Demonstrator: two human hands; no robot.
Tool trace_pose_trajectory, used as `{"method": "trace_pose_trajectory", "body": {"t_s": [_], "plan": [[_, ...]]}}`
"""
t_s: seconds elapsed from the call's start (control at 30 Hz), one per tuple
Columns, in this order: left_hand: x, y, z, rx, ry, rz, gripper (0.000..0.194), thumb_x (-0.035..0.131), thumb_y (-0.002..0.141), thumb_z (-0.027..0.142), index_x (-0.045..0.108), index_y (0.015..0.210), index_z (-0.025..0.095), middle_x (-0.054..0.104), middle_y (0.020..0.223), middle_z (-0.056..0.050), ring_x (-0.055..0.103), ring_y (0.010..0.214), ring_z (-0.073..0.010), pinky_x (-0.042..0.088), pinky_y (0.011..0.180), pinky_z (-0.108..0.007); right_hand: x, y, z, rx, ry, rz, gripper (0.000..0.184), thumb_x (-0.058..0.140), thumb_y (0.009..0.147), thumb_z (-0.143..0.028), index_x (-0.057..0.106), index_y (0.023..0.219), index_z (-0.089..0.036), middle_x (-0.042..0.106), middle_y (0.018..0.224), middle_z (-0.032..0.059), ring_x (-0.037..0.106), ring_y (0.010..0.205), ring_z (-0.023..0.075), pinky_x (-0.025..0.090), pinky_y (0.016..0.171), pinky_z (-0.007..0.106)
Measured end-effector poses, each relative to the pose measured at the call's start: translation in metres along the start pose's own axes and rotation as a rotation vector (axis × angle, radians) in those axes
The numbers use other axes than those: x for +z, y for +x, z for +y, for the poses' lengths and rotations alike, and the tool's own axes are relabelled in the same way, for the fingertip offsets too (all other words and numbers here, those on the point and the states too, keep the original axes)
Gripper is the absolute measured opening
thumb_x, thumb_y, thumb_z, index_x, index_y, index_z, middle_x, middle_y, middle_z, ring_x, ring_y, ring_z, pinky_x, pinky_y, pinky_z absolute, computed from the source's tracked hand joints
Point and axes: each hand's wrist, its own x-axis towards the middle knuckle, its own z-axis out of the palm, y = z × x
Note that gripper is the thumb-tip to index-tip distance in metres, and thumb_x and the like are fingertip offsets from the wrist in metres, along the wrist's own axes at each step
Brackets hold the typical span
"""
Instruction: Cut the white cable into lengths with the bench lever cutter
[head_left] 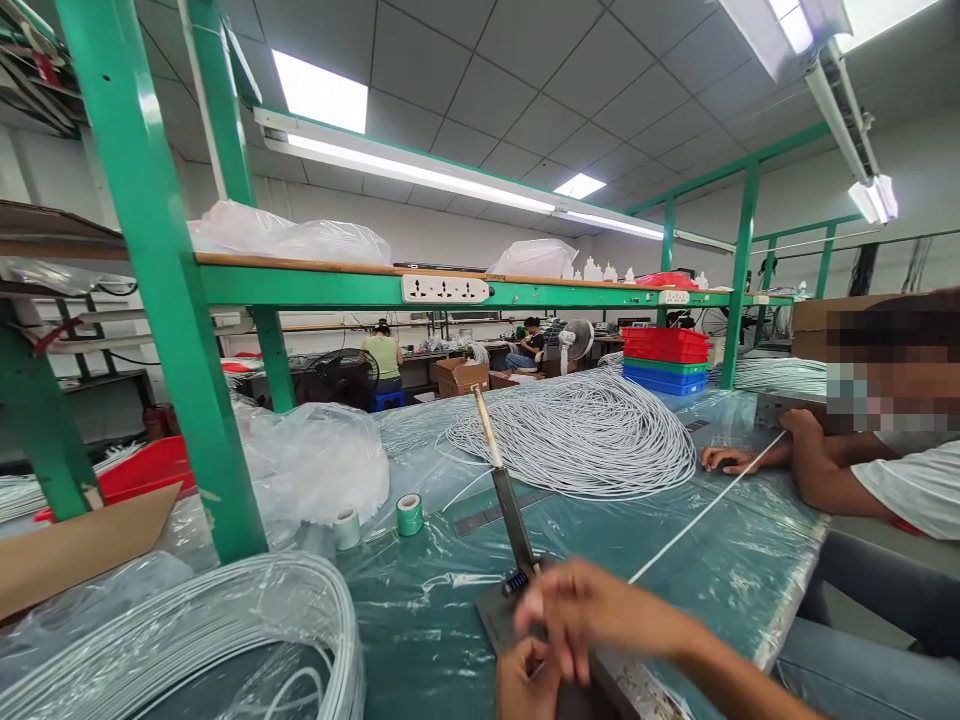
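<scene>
My right hand [600, 612] reaches in from the right over the base of a hand-lever bench tool [511, 510]; its fingers are smeared by motion, and I cannot tell what they hold. Just below, my left hand [526, 682] has its thumb and fingertips curled together, with anything between them too small or hidden to make out. The tool's lever stands raised and tilted, with a dark spring near its foot. A white cable [705, 522] runs taut from behind my right hand toward a co-worker's hand [804, 424] on the right; its near end is hidden.
A big coil of white cable [577, 430] lies mid-table, another wrapped coil [330, 620] at front left. Nearby are a green tape roll [409, 515], a white roll [347, 529], plastic bags [322, 460], stacked trays [664, 362] and a green frame post [169, 280].
</scene>
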Motion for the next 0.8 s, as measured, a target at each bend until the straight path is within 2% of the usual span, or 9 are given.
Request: {"method": "trace_pose_trajectory", "body": {"t_s": [0.03,0.13,0.2,0.27,0.37,0.47,0.6,0.7,0.8], "plan": [[0.0,0.0,0.0,0.012,-0.004,0.002,0.051,0.058,0.05,0.065,0.035,0.038,0.02,0.028,0.041,0.006,0.027,0.045,-0.0094,0.023,0.048,-0.025,-0.019,0.011,-0.011,-0.02,0.091,0.03,0.033,0.047,0.079,-0.047,0.061,0.085,-0.018,0.054,0.046,-0.004,0.051,0.039,0.0087,0.041,0.041,0.019],[-0.002,0.002,0.001,0.035,-0.002,0.012,0.052,0.058,0.05,0.064,0.032,0.038,0.021,0.023,0.04,0.007,0.023,0.044,-0.0084,0.021,0.046,-0.024,-0.069,0.067,-0.037,-0.012,0.148,0.3,0.028,0.037,0.088,-0.035,0.054,0.098,-0.016,0.047,0.044,-0.0072,0.041,0.034,0.0038,0.03,0.035,0.014],[-0.002,0.003,0.001,0.029,0.001,0.018,0.052,0.058,0.049,0.064,0.031,0.038,0.021,0.022,0.04,0.007,0.023,0.044,-0.0081,0.02,0.045,-0.023,-0.091,0.11,-0.043,0.056,0.189,0.372,0.03,0.035,0.089,-0.038,0.051,0.099,-0.014,0.047,0.052,-0.0065,0.038,0.035,0.0035,0.03,0.035,0.016],[-0.002,0.003,0.001,0.022,0.012,0.018,0.05,0.059,0.049,0.061,0.03,0.038,0.022,0.021,0.041,0.008,0.022,0.043,-0.0081,0.019,0.045,-0.023,-0.103,0.146,-0.042,0.138,0.24,0.372,0.035,0.035,0.088,-0.043,0.05,0.096,-0.013,0.049,0.06,-0.0046,0.038,0.039,0.0037,0.033,0.036,0.017],[0.0,0.002,0.0,0.021,0.035,0.027,0.041,0.057,0.051,0.052,0.03,0.04,0.023,0.022,0.042,0.007,0.023,0.044,-0.0085,0.018,0.046,-0.024,-0.105,0.179,-0.039,0.23,0.305,0.307,0.037,0.036,0.087,-0.046,0.051,0.092,-0.013,0.049,0.064,-0.0034,0.039,0.042,0.004,0.035,0.038,0.018],[0.001,0.001,0.0,0.015,0.067,0.047,0.033,0.052,0.053,0.045,0.03,0.04,0.024,0.024,0.042,0.007,0.023,0.044,-0.0089,0.017,0.047,-0.025,-0.098,0.195,-0.042,0.265,0.348,0.223,0.036,0.037,0.086,-0.045,0.052,0.087,-0.013,0.047,0.061,-0.0044,0.037,0.041,0.0036,0.033,0.038,0.018],[-0.001,-0.001,0.002,0.016,0.07,0.024,0.031,0.051,0.054,0.044,0.031,0.041,0.024,0.023,0.042,0.007,0.025,0.045,-0.0096,0.017,0.048,-0.025,-0.093,0.2,-0.052,0.295,0.369,0.159,0.036,0.038,0.086,-0.045,0.053,0.081,-0.012,0.043,0.056,-0.0063,0.031,0.037,0.0026,0.029,0.035,0.017],[-0.002,-0.001,0.004,0.015,0.068,0.017,0.032,0.051,0.055,0.045,0.032,0.041,0.023,0.024,0.043,0.007,0.026,0.045,-0.0099,0.018,0.048,-0.025,-0.092,0.192,-0.062,0.305,0.372,0.167,0.037,0.038,0.086,-0.045,0.053,0.079,-0.012,0.042,0.053,-0.0072,0.028,0.035,0.0022,0.027,0.033,0.016],[0.0,-0.003,0.0,0.013,0.081,0.051,0.031,0.052,0.055,0.043,0.034,0.04,0.023,0.028,0.043,0.006,0.031,0.047,-0.0113,0.023,0.05,-0.026,-0.094,0.168,-0.073,0.267,0.383,0.186,0.043,0.033,0.086,-0.048,0.054,0.076,-0.012,0.041,0.048,-0.0077,0.028,0.033,0.0019,0.026,0.033,0.015]]}}
